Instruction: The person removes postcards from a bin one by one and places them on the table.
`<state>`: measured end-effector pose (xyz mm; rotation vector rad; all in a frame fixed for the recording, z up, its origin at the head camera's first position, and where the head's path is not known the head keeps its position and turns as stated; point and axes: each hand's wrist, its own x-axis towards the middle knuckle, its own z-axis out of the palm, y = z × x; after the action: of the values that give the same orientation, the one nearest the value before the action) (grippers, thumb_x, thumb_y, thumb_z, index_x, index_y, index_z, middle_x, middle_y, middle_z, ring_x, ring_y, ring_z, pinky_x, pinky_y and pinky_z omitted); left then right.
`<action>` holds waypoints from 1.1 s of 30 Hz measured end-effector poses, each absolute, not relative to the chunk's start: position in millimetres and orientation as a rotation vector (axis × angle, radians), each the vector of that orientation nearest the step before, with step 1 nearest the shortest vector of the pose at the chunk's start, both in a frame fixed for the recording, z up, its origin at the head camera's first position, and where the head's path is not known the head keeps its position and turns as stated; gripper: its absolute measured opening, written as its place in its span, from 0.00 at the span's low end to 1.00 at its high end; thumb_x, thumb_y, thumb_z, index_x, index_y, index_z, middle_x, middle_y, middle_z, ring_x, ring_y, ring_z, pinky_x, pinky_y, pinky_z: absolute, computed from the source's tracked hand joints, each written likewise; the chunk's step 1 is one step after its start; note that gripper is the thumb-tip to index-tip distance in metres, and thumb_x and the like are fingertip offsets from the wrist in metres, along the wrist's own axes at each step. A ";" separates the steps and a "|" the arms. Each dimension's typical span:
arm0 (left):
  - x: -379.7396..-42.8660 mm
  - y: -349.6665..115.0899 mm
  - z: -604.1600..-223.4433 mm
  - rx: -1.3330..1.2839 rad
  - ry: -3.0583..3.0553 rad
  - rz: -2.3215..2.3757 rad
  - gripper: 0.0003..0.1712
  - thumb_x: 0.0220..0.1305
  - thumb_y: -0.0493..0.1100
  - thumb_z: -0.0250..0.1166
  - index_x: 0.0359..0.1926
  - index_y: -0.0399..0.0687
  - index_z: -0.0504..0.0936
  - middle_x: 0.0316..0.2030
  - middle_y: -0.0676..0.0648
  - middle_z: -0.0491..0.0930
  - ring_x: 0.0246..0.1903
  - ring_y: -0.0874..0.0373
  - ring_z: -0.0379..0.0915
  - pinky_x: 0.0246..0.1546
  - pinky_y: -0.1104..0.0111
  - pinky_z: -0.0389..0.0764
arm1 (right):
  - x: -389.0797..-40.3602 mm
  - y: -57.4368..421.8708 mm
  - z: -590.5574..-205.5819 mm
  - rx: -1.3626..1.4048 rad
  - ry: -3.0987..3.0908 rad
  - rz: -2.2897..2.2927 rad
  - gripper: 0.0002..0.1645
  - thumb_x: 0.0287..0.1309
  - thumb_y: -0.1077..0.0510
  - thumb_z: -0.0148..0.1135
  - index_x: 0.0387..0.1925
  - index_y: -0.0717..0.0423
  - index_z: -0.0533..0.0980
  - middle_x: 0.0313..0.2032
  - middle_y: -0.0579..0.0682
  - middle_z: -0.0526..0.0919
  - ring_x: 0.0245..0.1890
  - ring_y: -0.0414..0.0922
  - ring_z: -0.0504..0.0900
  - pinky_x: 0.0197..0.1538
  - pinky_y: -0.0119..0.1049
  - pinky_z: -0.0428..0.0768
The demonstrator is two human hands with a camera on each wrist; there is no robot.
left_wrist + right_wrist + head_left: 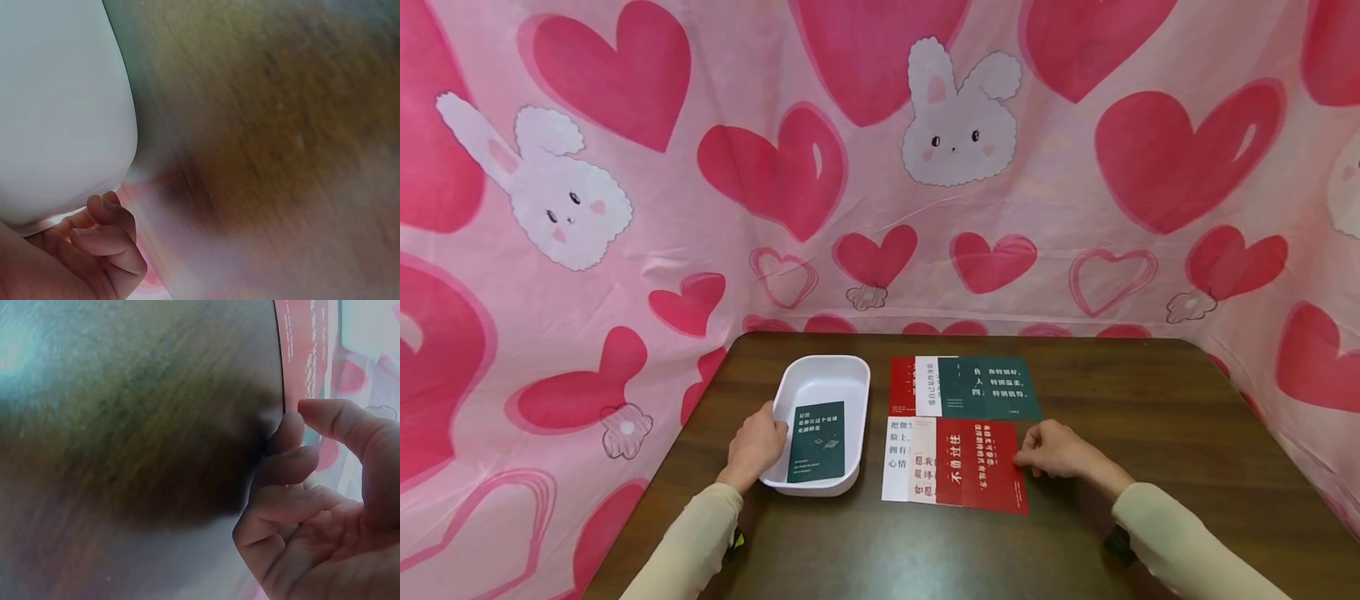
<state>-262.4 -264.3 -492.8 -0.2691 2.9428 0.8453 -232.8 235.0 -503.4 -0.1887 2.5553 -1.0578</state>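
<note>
My left hand (756, 447) grips the left rim of a white plastic tray (829, 385). In the left wrist view, its curled fingers (112, 244) are at the tray's side. A dark green card (816, 450) with white writing lies in the tray. To the right, my right hand (1057, 450) pinches the right edge of a red card (988, 471) with white writing. The right wrist view has thumb and forefinger meeting at that card's edge, the other fingers curled. The red card overlaps a pale card (924, 475) and a white card (895, 479).
Behind the front row lie a green card (1000, 400), a white card (928, 387) and another red card (902, 387), overlapping. All rest on a dark brown wooden table (865, 550). A pink cloth (865, 200) with hearts and rabbits hangs around the table.
</note>
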 end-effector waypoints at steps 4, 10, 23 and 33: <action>-262.6 -265.5 -493.0 -0.266 2.942 0.845 0.30 0.75 0.40 0.58 0.72 0.28 0.66 0.61 0.27 0.76 0.52 0.36 0.78 0.57 0.37 0.78 | -224.9 227.7 -482.3 -0.161 2.592 -1.048 0.14 0.61 0.55 0.74 0.26 0.56 0.79 0.19 0.50 0.80 0.20 0.45 0.76 0.26 0.38 0.75; -261.1 -266.1 -492.8 -0.258 2.937 0.860 0.30 0.75 0.40 0.58 0.71 0.28 0.65 0.61 0.27 0.75 0.51 0.36 0.78 0.56 0.36 0.78 | -227.9 225.7 -462.5 -0.163 2.653 -1.012 0.13 0.63 0.56 0.73 0.27 0.57 0.79 0.19 0.49 0.81 0.22 0.45 0.76 0.28 0.38 0.73; -261.0 -267.0 -492.3 -0.272 2.949 0.858 0.31 0.75 0.40 0.58 0.71 0.27 0.65 0.61 0.27 0.75 0.51 0.36 0.78 0.56 0.37 0.78 | -246.4 226.2 -402.8 -0.294 2.753 -1.014 0.09 0.64 0.58 0.68 0.29 0.58 0.79 0.21 0.49 0.82 0.24 0.46 0.79 0.30 0.40 0.76; -258.5 -265.2 -492.3 -0.246 2.962 0.860 0.30 0.74 0.40 0.59 0.70 0.27 0.67 0.59 0.27 0.77 0.49 0.36 0.79 0.55 0.36 0.79 | -265.3 233.6 -335.0 -0.377 2.858 -1.012 0.11 0.69 0.56 0.66 0.35 0.60 0.80 0.24 0.47 0.83 0.26 0.47 0.78 0.28 0.38 0.74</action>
<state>-258.5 -265.2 -492.3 -0.2460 2.9617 0.8604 -265.3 233.6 -335.0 -0.3768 2.8581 -1.0123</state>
